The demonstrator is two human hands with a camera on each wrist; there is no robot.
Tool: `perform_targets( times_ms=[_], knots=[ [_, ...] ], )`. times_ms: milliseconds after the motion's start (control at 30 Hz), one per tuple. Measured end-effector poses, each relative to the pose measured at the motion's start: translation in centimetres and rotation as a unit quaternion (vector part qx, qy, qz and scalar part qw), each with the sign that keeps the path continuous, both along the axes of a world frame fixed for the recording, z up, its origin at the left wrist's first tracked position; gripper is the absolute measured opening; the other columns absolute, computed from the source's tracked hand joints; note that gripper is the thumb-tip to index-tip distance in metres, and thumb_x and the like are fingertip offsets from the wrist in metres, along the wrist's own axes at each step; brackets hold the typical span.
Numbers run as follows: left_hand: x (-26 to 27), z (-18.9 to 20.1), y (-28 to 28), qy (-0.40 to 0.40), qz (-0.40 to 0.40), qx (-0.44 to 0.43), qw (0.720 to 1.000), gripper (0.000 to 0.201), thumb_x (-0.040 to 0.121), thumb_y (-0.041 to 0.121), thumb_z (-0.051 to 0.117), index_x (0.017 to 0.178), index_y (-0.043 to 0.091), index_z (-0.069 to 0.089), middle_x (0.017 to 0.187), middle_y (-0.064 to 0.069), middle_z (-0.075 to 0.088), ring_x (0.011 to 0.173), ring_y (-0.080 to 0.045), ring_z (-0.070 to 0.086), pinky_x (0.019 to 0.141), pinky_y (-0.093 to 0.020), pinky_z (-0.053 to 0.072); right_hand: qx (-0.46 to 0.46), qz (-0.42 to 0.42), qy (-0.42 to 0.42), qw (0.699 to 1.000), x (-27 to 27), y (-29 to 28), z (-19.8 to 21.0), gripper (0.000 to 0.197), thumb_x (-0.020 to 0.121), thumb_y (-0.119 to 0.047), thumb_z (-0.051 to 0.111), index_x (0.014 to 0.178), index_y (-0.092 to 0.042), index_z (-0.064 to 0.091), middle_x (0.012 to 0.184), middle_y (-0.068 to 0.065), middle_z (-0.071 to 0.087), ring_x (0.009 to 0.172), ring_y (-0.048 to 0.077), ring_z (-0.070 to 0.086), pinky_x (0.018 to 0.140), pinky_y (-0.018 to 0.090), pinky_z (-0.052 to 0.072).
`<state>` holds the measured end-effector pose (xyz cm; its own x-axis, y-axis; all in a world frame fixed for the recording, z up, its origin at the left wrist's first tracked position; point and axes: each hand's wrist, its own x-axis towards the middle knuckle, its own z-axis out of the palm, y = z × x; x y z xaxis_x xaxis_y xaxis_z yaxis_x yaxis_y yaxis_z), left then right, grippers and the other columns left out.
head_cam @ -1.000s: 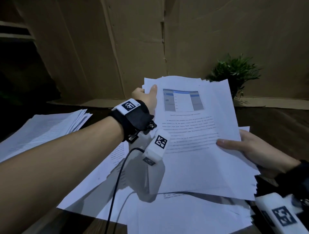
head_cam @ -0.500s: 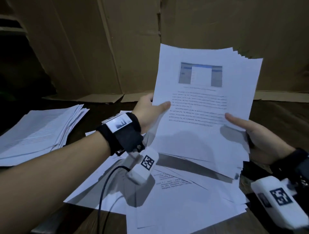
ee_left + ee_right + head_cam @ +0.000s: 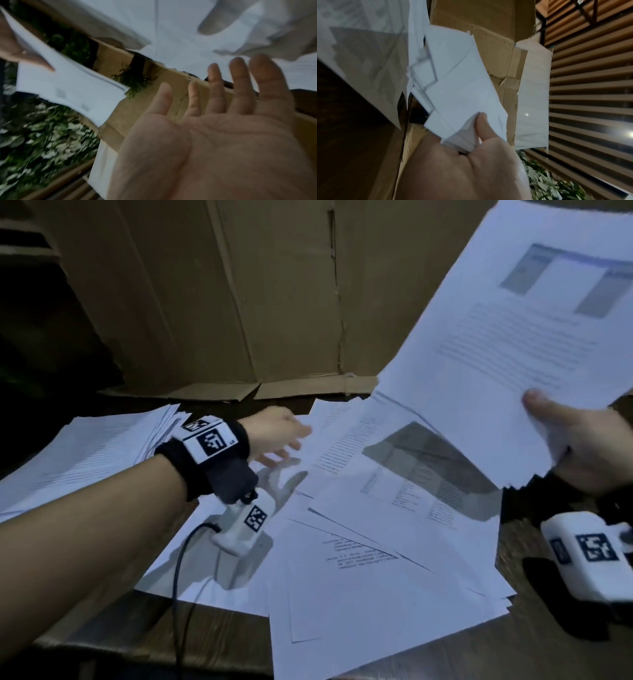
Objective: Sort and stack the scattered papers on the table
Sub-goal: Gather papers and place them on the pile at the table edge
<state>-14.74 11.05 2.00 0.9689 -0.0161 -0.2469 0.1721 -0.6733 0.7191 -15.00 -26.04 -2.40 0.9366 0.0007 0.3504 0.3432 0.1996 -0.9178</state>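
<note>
My right hand (image 3: 579, 440) grips a thick bundle of printed sheets (image 3: 513, 337) by its lower corner and holds it tilted up at the right; the thumb lies on the top page. The right wrist view shows the same bundle (image 3: 460, 86) pinched under the thumb. My left hand (image 3: 277, 436) hovers flat and empty, fingers straight, just above the scattered papers (image 3: 394, 508) on the table; its palm (image 3: 214, 135) shows open in the left wrist view. A separate stack of papers (image 3: 89, 453) lies at the left.
Brown cardboard panels (image 3: 274, 296) stand along the back of the dark wooden table (image 3: 462, 655). A black cable (image 3: 178, 577) runs from my left wrist camera. Green leaves (image 3: 37, 142) show in the left wrist view.
My left hand has let go of the bundle and dropped towards the scattered sheets. My right hand alone has swung the bundle up and to the right.
</note>
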Motion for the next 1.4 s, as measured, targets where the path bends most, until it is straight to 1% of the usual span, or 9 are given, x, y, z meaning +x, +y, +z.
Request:
perform_targets(
  times_ms=[100,200,533,700,767,933,1067,1267,1400],
  knots=[
    [0.3,-1.2,0.8,0.057,-0.039,0.123,0.99,0.034,0.093,0.039,0.064,0.111,0.012,0.054,0.106,-0.013,0.061,0.087,-0.028,0.056,0.08,-0.038,0.052,-0.029,-0.018,-0.013,0.999,1.2,-2.9,-0.2,0.067,0.094,-0.044,0.066,0.151,-0.019,0.042,0.155,0.001,0.044,0.143,0.022,0.041,0.118,0.05,0.031],
    [0.1,-1.6,-0.8,0.032,-0.064,0.15,0.986,0.054,0.084,0.046,0.072,0.127,0.02,0.053,0.117,-0.003,0.06,0.105,-0.024,0.063,0.096,-0.04,0.053,-0.001,-0.022,-0.029,0.999,1.8,-4.1,-0.1,0.059,0.101,-0.034,0.056,0.154,-0.017,0.037,0.158,0.004,0.04,0.146,0.025,0.036,0.116,0.046,0.033],
    [1.4,-3.4,-7.8,0.043,-0.114,0.244,0.962,0.082,0.069,0.053,0.083,0.128,0.011,0.046,0.12,-0.005,0.06,0.106,-0.028,0.059,0.096,-0.042,0.051,0.034,-0.076,-0.097,0.992,0.5,-3.2,0.2,0.074,0.091,-0.032,0.072,0.152,-0.008,0.037,0.154,0.008,0.045,0.142,0.025,0.043,0.117,0.045,0.035],
    [2.2,-3.6,-7.5,0.093,-0.095,0.175,0.976,0.049,0.068,0.038,0.088,0.095,0.013,0.055,0.076,-0.002,0.059,0.066,-0.023,0.055,0.061,-0.028,0.049,0.02,-0.068,-0.115,0.991,0.8,-3.0,0.3,0.056,0.098,-0.011,0.048,0.152,-0.003,0.033,0.151,0.008,0.047,0.139,0.024,0.047,0.108,0.033,0.045],
    [2.2,-3.9,-7.4,0.077,-0.096,0.168,0.978,0.055,0.074,0.033,0.084,0.114,0.004,0.06,0.078,-0.004,0.059,0.07,-0.025,0.055,0.063,-0.028,0.047,0.024,-0.07,-0.114,0.991,0.9,-3.0,0.2,0.057,0.098,-0.011,0.049,0.152,-0.003,0.033,0.152,0.008,0.047,0.139,0.023,0.047,0.112,0.038,0.042],
    [1.7,-3.1,-6.3,-0.022,-0.093,0.142,0.985,0.008,0.092,0.012,0.06,0.096,0.017,0.057,0.085,0.003,0.053,0.074,-0.015,0.05,0.057,-0.02,0.037,0.012,-0.05,-0.089,0.995,0.4,-2.7,-0.1,0.062,0.094,-0.024,0.065,0.15,-0.011,0.042,0.15,0.004,0.05,0.14,0.021,0.046,0.113,0.036,0.04],
    [2.5,-1.6,0.0,-0.075,0.034,0.027,0.996,0.02,0.093,0.015,0.06,0.113,0.01,0.059,0.103,-0.011,0.065,0.089,-0.027,0.063,0.076,-0.033,0.053,0.01,0.021,-0.045,0.999,-0.3,-1.4,0.1,0.048,0.101,-0.005,0.042,0.149,-0.013,0.042,0.145,0.002,0.056,0.132,0.02,0.055,0.101,0.031,0.05],
    [0.8,1.1,8.3,-0.127,0.224,-0.223,0.94,0.03,0.101,0.009,0.051,0.129,-0.001,0.055,0.119,-0.019,0.066,0.104,-0.032,0.062,0.097,-0.043,0.048,-0.052,0.111,0.059,0.991,-1.3,0.6,-0.3,0.047,0.095,-0.002,0.05,0.141,-0.013,0.053,0.137,0.007,0.063,0.121,0.027,0.063,0.096,0.04,0.054],
    [-1.2,3.2,8.1,-0.073,0.195,-0.322,0.924,0.021,0.104,0.015,0.042,0.103,0.004,0.059,0.065,-0.007,0.072,0.053,-0.016,0.068,0.049,-0.023,0.055,-0.122,0.136,0.102,0.978,-1.3,1.9,-0.9,0.042,0.093,0.004,0.054,0.129,-0.016,0.06,0.126,0.002,0.07,0.111,0.019,0.069,0.087,0.029,0.058]
  ],
)
